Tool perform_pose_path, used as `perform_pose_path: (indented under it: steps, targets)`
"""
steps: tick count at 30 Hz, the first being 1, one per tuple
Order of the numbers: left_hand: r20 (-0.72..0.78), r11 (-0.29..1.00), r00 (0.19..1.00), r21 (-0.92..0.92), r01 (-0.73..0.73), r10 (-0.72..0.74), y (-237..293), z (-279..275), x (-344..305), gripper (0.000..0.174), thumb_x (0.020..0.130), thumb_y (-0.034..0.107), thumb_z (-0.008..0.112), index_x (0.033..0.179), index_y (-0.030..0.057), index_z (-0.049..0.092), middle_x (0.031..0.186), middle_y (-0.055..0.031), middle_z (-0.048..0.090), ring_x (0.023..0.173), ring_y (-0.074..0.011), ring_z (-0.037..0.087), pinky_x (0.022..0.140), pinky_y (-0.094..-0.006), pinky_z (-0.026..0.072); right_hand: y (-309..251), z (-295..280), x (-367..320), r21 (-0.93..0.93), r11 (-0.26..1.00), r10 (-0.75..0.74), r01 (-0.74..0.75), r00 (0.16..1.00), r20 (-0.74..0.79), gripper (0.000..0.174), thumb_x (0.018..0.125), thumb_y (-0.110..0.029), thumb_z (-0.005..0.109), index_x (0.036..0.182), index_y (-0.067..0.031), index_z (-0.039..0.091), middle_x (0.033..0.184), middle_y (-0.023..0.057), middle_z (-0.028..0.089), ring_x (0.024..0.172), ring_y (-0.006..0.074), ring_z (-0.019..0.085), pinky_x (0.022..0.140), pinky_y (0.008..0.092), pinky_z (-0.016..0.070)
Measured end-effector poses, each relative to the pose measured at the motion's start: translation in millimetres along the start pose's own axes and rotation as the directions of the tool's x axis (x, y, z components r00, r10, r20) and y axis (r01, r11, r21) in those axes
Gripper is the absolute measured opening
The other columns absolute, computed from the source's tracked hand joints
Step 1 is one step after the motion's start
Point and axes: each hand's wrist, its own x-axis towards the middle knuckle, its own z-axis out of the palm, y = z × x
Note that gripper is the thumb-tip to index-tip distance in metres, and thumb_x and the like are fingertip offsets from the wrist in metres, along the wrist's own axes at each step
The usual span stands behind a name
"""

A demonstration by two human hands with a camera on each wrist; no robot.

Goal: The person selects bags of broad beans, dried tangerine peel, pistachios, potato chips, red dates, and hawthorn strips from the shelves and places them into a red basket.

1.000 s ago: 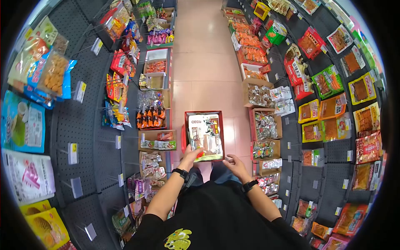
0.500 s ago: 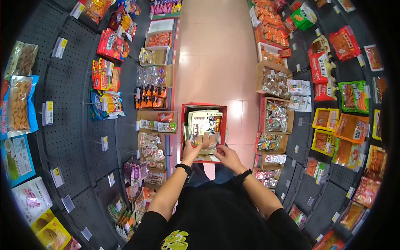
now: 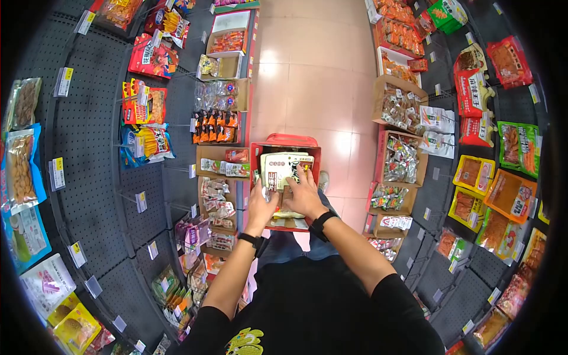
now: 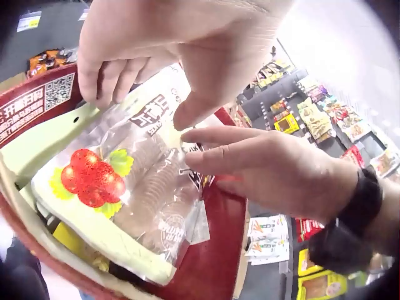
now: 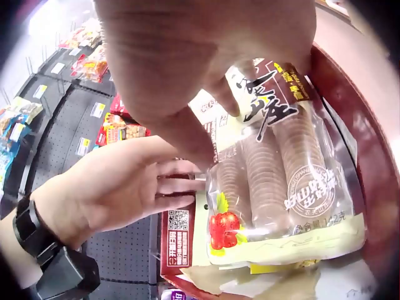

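A cream and clear bag of hawthorn slices, printed with red berries, lies on top of other packets in a red box. My left hand is along the bag's left side, its fairly straight fingers at the gap by the box wall and its thumb over the bag. Over the bag's upper right part rests my right hand, fingers spread and extended. In the right wrist view, part of the bag's front is hidden behind that hand.
Low display boxes of small snacks line the left of the tiled aisle. More snack boxes stand on the right. Hanging snack bags and pegboard shelving rise on both sides.
The bag, earlier held up by my left hand, now sits lower in the box. My right hand has come from beside the box onto the bag. The head view has shifted.
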Motion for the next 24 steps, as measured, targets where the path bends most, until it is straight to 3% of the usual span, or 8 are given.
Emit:
perform_pose_path:
  steps: [4,6,16,19,21,22,23,24]
  targets:
    - [0.080,0.992,0.991,-0.057,0.114,-0.109,0,8,31,0.073,0.079,0.033,0.077,0.134,-0.0057,0.048,0.126,-0.0281,0.060,0.121,-0.0415,0.057,0.103,-0.0471,0.0455,1,0,7,0.159,0.987,0.014,-0.021,0.999,0.047,0.066,0.073,-0.038,0.078,0.133,-0.0124,0.064,0.161,0.0233,0.026,0.145,0.0559,0.020,0.119,0.0585,0.0253]
    - [0.125,0.981,0.984,-0.129,0.145,-0.129,-4,16,39,0.062,0.076,0.031,0.079,0.120,-0.0033,0.051,0.117,-0.0273,0.063,0.116,-0.0428,0.058,0.098,-0.0495,0.0471,18,16,10,0.313,0.949,-0.028,0.047,0.998,-0.064,0.065,0.070,-0.038,0.081,0.129,-0.0134,0.067,0.162,0.0212,0.026,0.147,0.0550,0.017,0.119,0.0571,0.0244]
    - [0.107,0.984,0.979,0.002,0.176,-0.175,2,22,37,0.073,0.075,0.024,0.083,0.129,-0.0050,0.044,0.117,-0.0300,0.065,0.110,-0.0447,0.063,0.095,-0.0484,0.0500,2,14,-7,0.279,0.960,0.063,-0.011,0.982,-0.177,0.064,0.071,-0.030,0.080,0.129,-0.0079,0.066,0.161,0.0302,0.020,0.146,0.0549,0.017,0.120,0.0554,0.0250]
    - [0.003,0.986,0.987,0.033,0.163,-0.163,-2,30,36,0.065,0.078,0.020,0.082,0.128,-0.0002,0.046,0.115,-0.0252,0.068,0.109,-0.0411,0.066,0.091,-0.0461,0.0519,-3,14,-7,0.253,0.965,0.113,-0.065,0.977,-0.181,0.066,0.075,-0.027,0.076,0.135,-0.0042,0.060,0.157,0.0368,0.021,0.144,0.0564,0.023,0.118,0.0539,0.0279]
    - [-0.003,0.968,0.969,-0.058,0.246,-0.247,-1,31,36,0.062,0.080,0.018,0.080,0.129,0.0008,0.046,0.116,-0.0244,0.068,0.109,-0.0414,0.066,0.092,-0.0468,0.0514,-5,18,-5,0.391,0.904,0.257,-0.175,0.952,-0.169,0.072,0.077,-0.026,0.073,0.142,-0.0029,0.051,0.153,0.0418,0.023,0.139,0.0585,0.030,0.117,0.0520,0.0305]
    - [0.011,0.955,0.960,-0.100,0.280,-0.280,-1,33,35,0.061,0.080,0.018,0.079,0.129,0.0025,0.046,0.118,-0.0235,0.068,0.109,-0.0414,0.066,0.093,-0.0472,0.0509,-4,19,-2,0.319,0.921,0.279,-0.222,0.949,-0.145,0.086,0.078,-0.029,0.073,0.150,-0.0007,0.037,0.142,0.0452,0.037,0.132,0.0570,0.043,0.113,0.0491,0.0376]
    - [0.013,0.955,0.960,-0.103,0.280,-0.280,-2,33,35,0.061,0.080,0.018,0.079,0.129,0.0025,0.046,0.118,-0.0235,0.068,0.109,-0.0414,0.066,0.093,-0.0472,0.0509,-2,19,1,0.316,0.922,0.280,-0.224,0.949,-0.145,0.086,0.078,-0.029,0.073,0.150,-0.0007,0.037,0.142,0.0452,0.037,0.132,0.0570,0.043,0.113,0.0491,0.0376]
    - [0.029,0.951,0.957,-0.107,0.289,-0.287,-4,33,36,0.061,0.081,0.019,0.079,0.129,0.0031,0.046,0.118,-0.0235,0.068,0.110,-0.0413,0.066,0.093,-0.0469,0.0509,0,20,4,0.452,0.840,0.360,-0.299,0.932,-0.052,0.092,0.076,-0.030,0.074,0.152,0.0003,0.032,0.136,0.0432,0.044,0.128,0.0542,0.048,0.110,0.0480,0.0407]
